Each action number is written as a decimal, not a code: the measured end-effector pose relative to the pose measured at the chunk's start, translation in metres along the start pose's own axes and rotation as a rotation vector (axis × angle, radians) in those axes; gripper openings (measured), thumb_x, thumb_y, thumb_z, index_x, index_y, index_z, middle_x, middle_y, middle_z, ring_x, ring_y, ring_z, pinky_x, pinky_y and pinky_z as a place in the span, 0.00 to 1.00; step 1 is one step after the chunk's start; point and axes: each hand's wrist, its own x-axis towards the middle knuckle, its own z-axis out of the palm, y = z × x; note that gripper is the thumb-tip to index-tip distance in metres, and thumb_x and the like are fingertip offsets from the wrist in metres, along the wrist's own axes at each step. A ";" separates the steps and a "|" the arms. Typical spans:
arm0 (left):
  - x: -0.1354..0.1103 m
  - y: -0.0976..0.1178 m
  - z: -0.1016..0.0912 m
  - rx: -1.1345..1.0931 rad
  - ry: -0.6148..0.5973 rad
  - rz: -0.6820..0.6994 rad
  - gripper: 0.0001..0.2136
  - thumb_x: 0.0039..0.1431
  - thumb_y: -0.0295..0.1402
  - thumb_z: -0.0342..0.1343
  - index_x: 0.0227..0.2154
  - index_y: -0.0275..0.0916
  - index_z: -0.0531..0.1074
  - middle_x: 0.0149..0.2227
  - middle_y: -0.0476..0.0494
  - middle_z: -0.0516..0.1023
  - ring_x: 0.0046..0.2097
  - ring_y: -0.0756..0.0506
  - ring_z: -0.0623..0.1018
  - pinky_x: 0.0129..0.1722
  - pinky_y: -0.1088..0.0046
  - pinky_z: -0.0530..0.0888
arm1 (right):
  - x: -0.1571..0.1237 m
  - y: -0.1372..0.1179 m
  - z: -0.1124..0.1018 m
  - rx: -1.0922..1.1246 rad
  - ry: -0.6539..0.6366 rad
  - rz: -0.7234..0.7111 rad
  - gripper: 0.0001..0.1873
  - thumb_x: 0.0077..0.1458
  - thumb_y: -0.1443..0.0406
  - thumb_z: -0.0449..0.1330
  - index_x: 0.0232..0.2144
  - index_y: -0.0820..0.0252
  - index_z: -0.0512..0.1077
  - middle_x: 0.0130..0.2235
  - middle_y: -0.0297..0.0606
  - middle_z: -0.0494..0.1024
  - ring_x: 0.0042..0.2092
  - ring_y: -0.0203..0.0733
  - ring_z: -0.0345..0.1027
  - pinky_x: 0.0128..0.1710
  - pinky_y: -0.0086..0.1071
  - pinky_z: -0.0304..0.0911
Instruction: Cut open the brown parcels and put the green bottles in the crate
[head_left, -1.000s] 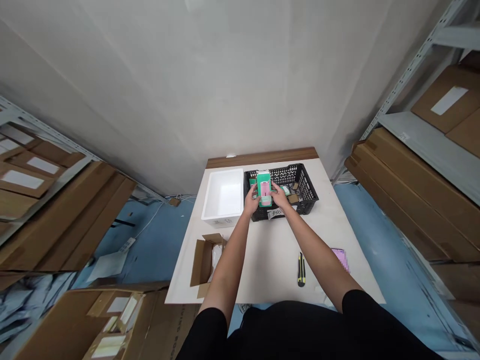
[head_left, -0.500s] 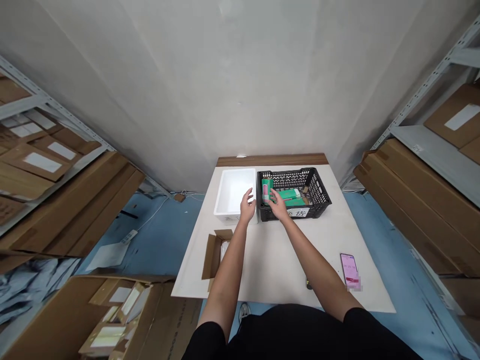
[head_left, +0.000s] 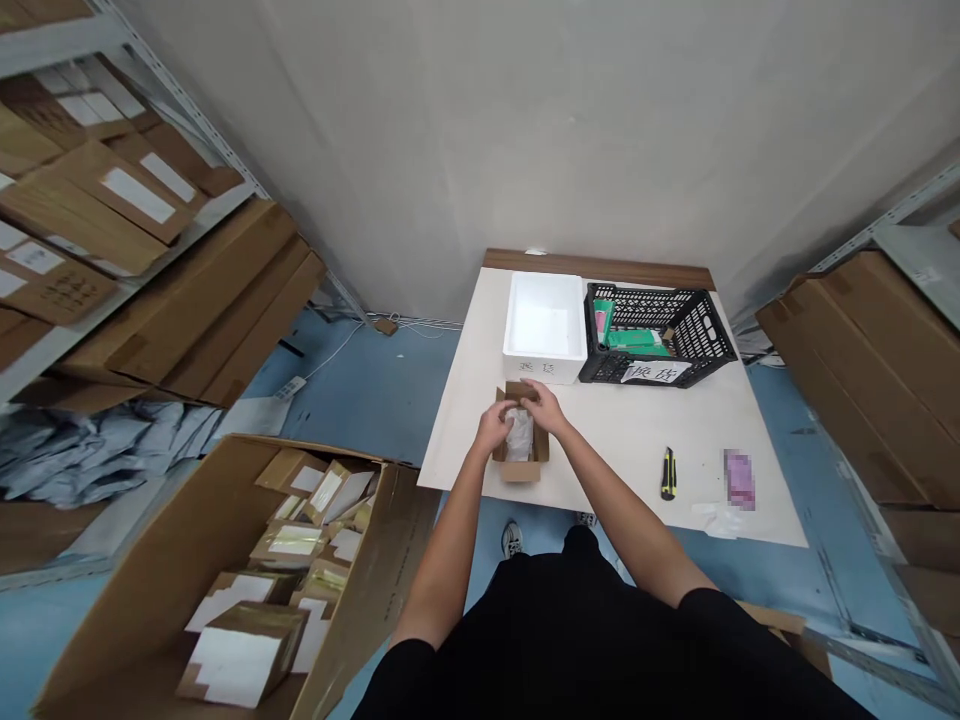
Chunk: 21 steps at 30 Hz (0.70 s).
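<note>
A small open cardboard box [head_left: 520,471] stands near the front edge of the table, its flaps up. Inside lies a whitish, translucent plastic bag [head_left: 519,440]; its contents cannot be made out. My left hand [head_left: 494,424] reaches over the box's left side, fingers curled closed on the upper end of the bag. From the right, my right hand [head_left: 544,408] reaches in by the far flap, with thumb and fingers bent together at the same end of the bag. The fingertips are partly hidden.
Behind the box stand a white bin [head_left: 545,368] and a black crate [head_left: 637,378] holding green packages. A box cutter [head_left: 668,474] and a pink phone [head_left: 739,478] lie at right. A large carton [head_left: 360,600] of parcels sits left, beside loaded shelves [head_left: 225,215].
Both hands have left the area by the white bin and black crate and come back to the small cardboard box. The box has been turned and shifted, and the view has swung left and down.
</note>
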 end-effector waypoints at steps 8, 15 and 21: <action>-0.084 -0.055 0.018 0.516 -0.301 -0.036 0.36 0.44 0.36 0.78 0.59 0.40 0.78 0.80 0.34 0.46 0.79 0.25 0.44 0.74 0.45 0.59 | -0.105 0.039 0.025 -0.618 -0.318 0.281 0.41 0.46 0.64 0.78 0.63 0.60 0.75 0.77 0.55 0.52 0.79 0.66 0.37 0.74 0.54 0.49; -0.104 -0.068 0.059 0.484 -0.200 -0.178 0.15 0.57 0.32 0.69 0.47 0.37 0.81 0.80 0.34 0.43 0.79 0.32 0.49 0.72 0.53 0.65 | -0.140 0.054 0.038 -0.708 -0.313 0.423 0.23 0.54 0.71 0.72 0.53 0.59 0.80 0.81 0.46 0.37 0.80 0.62 0.28 0.75 0.53 0.47; -0.107 -0.064 0.093 0.249 -0.144 -0.186 0.06 0.57 0.27 0.64 0.37 0.41 0.83 0.79 0.42 0.54 0.77 0.36 0.60 0.70 0.57 0.68 | -0.156 0.079 0.016 -0.517 -0.098 0.369 0.06 0.59 0.70 0.66 0.38 0.57 0.82 0.78 0.40 0.53 0.80 0.57 0.35 0.72 0.52 0.58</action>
